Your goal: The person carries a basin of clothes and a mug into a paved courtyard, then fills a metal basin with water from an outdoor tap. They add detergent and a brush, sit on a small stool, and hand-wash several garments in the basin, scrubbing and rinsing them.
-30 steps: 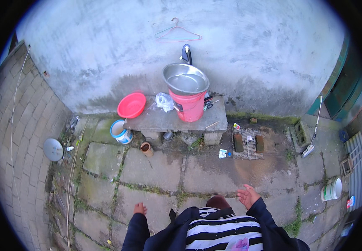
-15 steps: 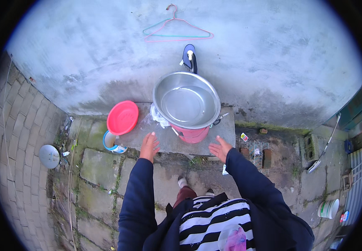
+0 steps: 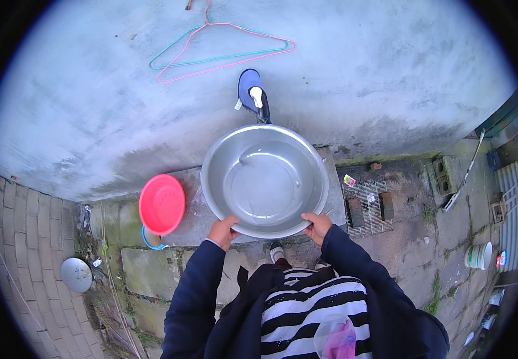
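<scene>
A large round metal basin (image 3: 311,179) is in front of me, below the tap, with a little clear water showing in its bottom. My left hand (image 3: 223,233) grips its near rim on the left, thumb over the edge. At the near right of that rim, my right hand (image 3: 317,228) has hold in the same way. The fingers of both hands are partly hidden under the rim. Whatever stands beneath the basin is hidden by it. To its left sits a red plastic basin (image 3: 162,204), partly covering a blue-rimmed bucket (image 3: 151,240).
On the wall behind are a tap with a blue cover (image 3: 249,84) and two wire hangers (image 3: 229,57). A low concrete slab (image 3: 192,185) lies under the basins. At right are a metal grate (image 3: 366,209) with bricks and a white bucket (image 3: 477,256).
Both hands have come forward from apart and taken hold of the metal basin's near rim. The basin looks larger and nearer, and the red bucket under it is now hidden. The view has shifted.
</scene>
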`<state>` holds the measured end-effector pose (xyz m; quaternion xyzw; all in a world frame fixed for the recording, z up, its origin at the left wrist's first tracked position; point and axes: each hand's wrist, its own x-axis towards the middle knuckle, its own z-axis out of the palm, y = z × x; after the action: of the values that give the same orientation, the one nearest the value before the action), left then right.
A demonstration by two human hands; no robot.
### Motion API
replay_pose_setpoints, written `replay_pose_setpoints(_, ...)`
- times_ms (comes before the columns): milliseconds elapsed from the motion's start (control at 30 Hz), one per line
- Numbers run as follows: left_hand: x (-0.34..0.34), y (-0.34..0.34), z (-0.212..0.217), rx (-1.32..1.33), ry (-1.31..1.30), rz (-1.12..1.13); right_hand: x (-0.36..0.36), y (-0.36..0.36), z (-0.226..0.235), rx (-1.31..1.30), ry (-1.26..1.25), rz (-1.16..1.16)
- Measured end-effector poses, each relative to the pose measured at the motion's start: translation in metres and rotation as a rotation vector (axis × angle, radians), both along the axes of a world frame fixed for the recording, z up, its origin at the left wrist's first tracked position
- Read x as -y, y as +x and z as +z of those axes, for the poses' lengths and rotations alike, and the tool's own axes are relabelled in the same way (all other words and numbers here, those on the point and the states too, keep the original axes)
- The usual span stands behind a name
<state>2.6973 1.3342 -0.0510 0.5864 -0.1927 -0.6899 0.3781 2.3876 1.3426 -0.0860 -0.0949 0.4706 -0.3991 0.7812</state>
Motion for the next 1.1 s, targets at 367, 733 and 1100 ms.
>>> replay_pose_setpoints(367, -0.032, -0.093, 0.071, 0.096, 0.045, -0.155, -0.039, -0.071, 0.082, 0.226, -0.102, -0.114)
replay_pose_setpoints(733, -0.057, -0.228, 0.037, -0.125, -0.184, -0.133, -0.089, -0.219, 0.066, -0.022, -0.126, -0.045)
replay_pose_setpoints(1100, -0.05, -0.311, -0.002, -0.33, 0.016, -0.362, -0.205, -0.333, 0.026, -0.073, 0.184, -0.447)
